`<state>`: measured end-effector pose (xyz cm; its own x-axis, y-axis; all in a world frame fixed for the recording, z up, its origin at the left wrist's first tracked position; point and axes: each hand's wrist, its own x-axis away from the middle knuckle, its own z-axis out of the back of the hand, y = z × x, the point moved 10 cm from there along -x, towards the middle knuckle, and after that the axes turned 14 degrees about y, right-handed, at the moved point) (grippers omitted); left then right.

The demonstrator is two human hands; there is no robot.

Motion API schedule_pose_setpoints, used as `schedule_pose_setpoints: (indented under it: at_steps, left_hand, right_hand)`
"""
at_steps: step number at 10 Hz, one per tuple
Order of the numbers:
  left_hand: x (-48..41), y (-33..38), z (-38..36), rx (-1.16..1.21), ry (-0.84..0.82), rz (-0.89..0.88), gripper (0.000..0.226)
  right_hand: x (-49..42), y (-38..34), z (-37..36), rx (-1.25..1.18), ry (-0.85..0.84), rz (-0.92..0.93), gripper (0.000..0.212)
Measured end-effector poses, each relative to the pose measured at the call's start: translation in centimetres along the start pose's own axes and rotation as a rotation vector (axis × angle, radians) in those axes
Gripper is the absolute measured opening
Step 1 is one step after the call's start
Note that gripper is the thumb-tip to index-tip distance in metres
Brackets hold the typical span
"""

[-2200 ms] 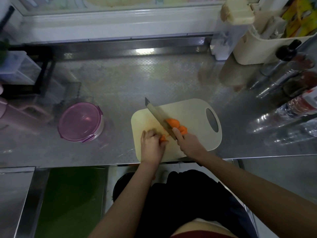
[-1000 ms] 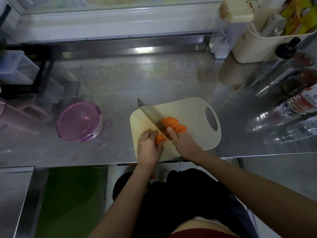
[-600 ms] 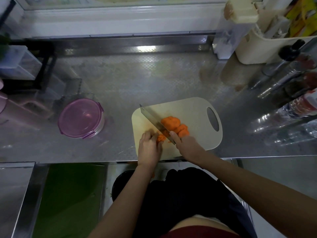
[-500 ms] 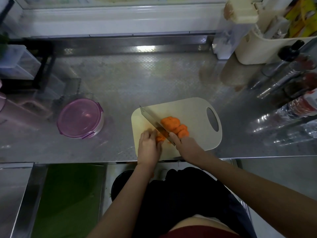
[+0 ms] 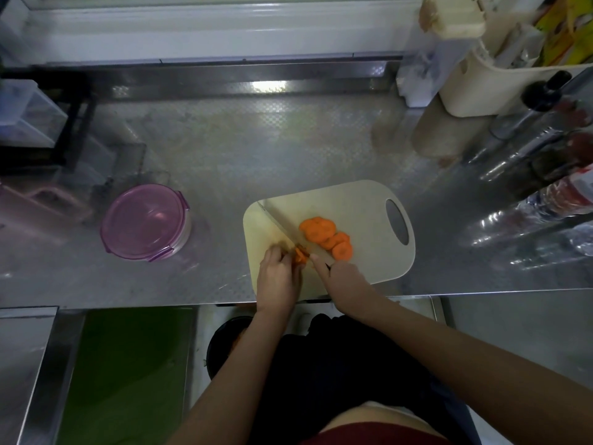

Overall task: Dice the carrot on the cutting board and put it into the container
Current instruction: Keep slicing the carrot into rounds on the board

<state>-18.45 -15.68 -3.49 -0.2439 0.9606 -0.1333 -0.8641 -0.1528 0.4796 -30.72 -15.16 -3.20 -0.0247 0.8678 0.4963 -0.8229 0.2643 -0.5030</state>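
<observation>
Head view: a rounded beige cutting board (image 5: pixel 353 203) on the dimpled steel counter (image 5: pixel 240 149) carries flat carrot slices (image 5: pixel 324 234). The left grip (image 5: pixel 279 277) pinches the mostly hidden carrot stub (image 5: pixel 300 254); the right grip (image 5: pixel 343 277) curls round the knife (image 5: pixel 282 224), handle concealed. The round purple-lidded container (image 5: pixel 144 221) sits at 9 o'clock.

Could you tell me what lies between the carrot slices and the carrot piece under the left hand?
The knife, held by the right hand, lies between the carrot slices and the carrot piece, as the head view shows.
</observation>
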Motion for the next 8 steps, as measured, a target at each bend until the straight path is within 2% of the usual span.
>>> schedule_pose_setpoints:
  at_steps: [1,2,3,4,6,8]
  left_hand:
    - [0.1,-0.1,0.0,0.018,0.012,0.014,0.016]
    - [0.0,0.0,0.2,0.027,0.008,0.025,0.018]
    - [-0.2,0.1,0.4,0.036,0.007,0.035,0.027]
    - [-0.4,0.5,0.5,-0.006,-0.002,-0.007,0.029]
    - [-0.9,0.4,0.3,-0.053,-0.018,0.020,0.032]
    - [-1.0,0.3,0.5,-0.061,-0.024,0.032,0.036]
  right_hand:
    - [0.1,-0.6,0.0,-0.030,0.007,0.018,0.050]
    - [-0.3,-0.5,0.3,-0.183,0.035,-0.020,0.055]
    - [-1.2,-0.6,0.2,-0.240,0.043,0.042,0.056]
    - [-1.8,-0.2,0.9,-0.311,0.077,-0.012,0.038]
    - [-2.1,0.3,0.6,-0.295,0.083,-0.037,0.038]
    - [-1.8,-0.2,1.5,-0.320,0.129,0.034,0.037]
